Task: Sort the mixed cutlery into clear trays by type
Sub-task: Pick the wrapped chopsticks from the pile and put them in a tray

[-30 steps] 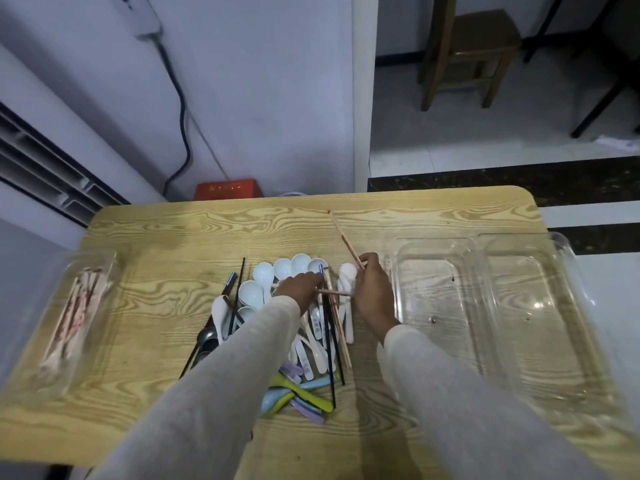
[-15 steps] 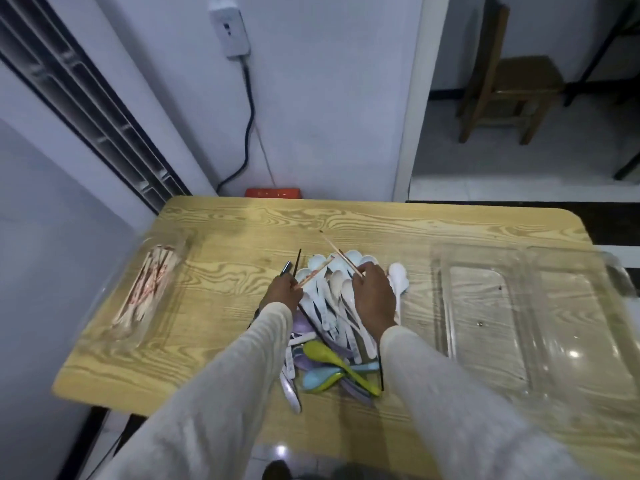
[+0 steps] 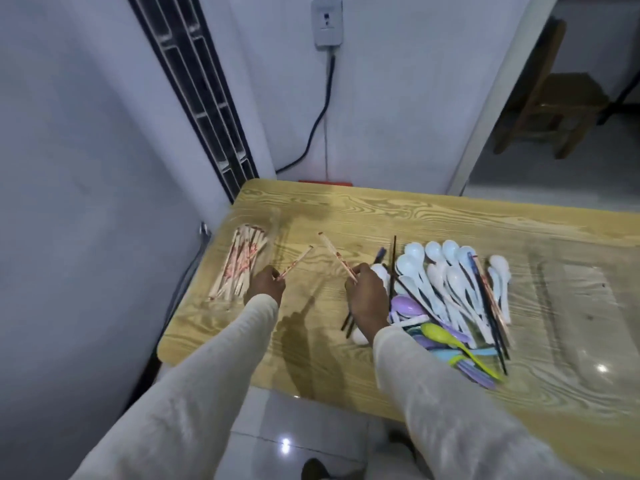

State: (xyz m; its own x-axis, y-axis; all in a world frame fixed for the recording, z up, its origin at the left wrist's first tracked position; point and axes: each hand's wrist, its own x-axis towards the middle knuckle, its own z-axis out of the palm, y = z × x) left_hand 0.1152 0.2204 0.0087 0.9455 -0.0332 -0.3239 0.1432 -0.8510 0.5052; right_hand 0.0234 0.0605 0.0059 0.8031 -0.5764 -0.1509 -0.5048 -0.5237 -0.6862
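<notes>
Left hand [image 3: 265, 284]: pinches chopstick [image 3: 294, 263], well left of pile [image 3: 450, 292].
Right hand [image 3: 367, 296]: pinches second chopstick [image 3: 337, 258], just left of pile.
Change: both moved off pile toward tray [image 3: 274, 221]; drop-off likely next.

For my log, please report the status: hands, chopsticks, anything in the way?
Left hand pinches one red-patterned wooden chopstick; right hand pinches a second red-patterned chopstick. Clear plastic tray of matching chopsticks just left of left hand, nothing between.

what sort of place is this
Likely a simple home or small eatery dining area: a wood-grain table heaped with white spoons, a wooden chair behind it, a wall socket.
</notes>
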